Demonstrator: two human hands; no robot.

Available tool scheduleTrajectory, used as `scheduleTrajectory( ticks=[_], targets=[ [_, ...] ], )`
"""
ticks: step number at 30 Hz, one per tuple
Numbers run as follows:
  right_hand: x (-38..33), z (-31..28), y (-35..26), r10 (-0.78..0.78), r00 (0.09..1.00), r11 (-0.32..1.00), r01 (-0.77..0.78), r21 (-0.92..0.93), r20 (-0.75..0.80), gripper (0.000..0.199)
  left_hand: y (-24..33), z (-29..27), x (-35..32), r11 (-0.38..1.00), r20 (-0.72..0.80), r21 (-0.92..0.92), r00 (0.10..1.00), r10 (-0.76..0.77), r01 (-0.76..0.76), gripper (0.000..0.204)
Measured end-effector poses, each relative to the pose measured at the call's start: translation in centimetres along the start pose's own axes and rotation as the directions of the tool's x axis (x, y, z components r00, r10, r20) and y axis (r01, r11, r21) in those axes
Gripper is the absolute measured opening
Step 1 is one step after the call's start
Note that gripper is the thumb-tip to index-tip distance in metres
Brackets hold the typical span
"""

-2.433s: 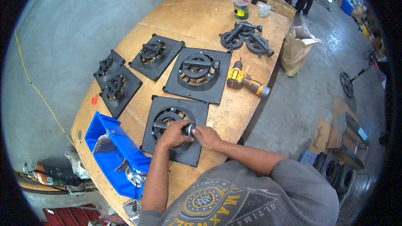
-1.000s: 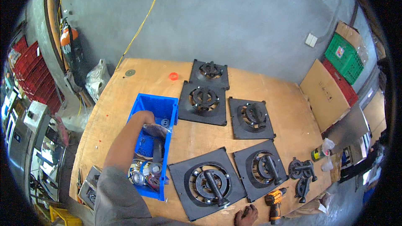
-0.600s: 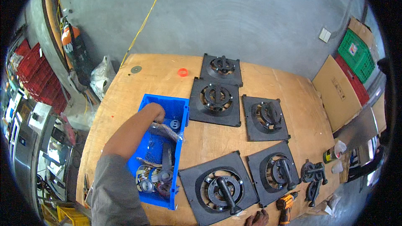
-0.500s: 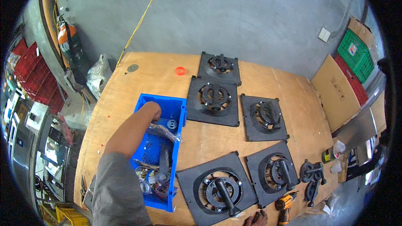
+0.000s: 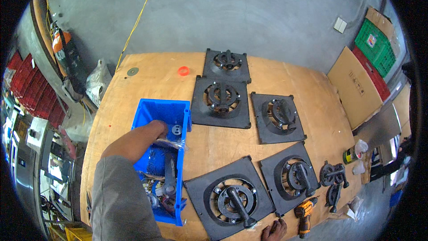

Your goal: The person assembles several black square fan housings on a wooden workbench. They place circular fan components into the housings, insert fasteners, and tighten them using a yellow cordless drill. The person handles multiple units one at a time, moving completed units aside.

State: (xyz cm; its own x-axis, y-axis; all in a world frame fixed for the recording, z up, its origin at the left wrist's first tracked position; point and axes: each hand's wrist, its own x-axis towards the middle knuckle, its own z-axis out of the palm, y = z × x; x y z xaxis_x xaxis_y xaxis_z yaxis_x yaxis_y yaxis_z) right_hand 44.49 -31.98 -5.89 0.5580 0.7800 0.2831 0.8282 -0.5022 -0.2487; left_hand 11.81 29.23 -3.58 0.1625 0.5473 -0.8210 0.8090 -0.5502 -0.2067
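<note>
My left hand [image 5: 159,129] reaches into the blue bin [image 5: 187,120], in its far section. Its fingers are turned down and hidden, so any grip is out of sight. Beside it lie a round grey metal disc with holes [image 5: 176,130] and a clear plastic bag [image 5: 171,143]. The bin's near section holds mixed small parts [image 5: 154,189] and a dark elongated part [image 5: 170,172]. My right hand [image 5: 273,231] rests at the table's front edge, fingers loosely bent and apart, with nothing visible in them. It is close to a square black burner plate [image 5: 200,196] and an orange-black cordless drill [image 5: 305,216].
More black plates with round burner fittings stand on the wooden table [image 5: 156,71]: two at the back [image 5: 243,116], one right of them [image 5: 296,131], one at front right [image 5: 269,169]. Loose black burner parts [image 5: 333,174], a can [image 5: 350,155], and a red ring [image 5: 183,71] lie about.
The view has shifted slightly, moving the table and plates a little left in the picture. My left hand now sits nearer the plastic bag in the bin. My right hand stays by the front edge.
</note>
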Motion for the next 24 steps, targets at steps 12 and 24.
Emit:
scheduleTrajectory(
  ticks=[12, 24],
  targets=[
    [0.4, 0.3, 0.1, -0.03, 0.999, 0.999, 0.031, 0.029, -0.024, 0.038, -0.7, 0.1, 1.3, 0.992, -0.245, 0.07, 0.962, 0.117, -0.103, 0.026],
    [0.6, 0.2, -0.1, -0.004, 1.0, 0.999, 0.004, 0.042, 0.009, 0.04, -0.9, -1.0, -1.8, 0.992, -0.205, -0.081, 0.975, 0.081, -0.099, 0.034]
  ],
)
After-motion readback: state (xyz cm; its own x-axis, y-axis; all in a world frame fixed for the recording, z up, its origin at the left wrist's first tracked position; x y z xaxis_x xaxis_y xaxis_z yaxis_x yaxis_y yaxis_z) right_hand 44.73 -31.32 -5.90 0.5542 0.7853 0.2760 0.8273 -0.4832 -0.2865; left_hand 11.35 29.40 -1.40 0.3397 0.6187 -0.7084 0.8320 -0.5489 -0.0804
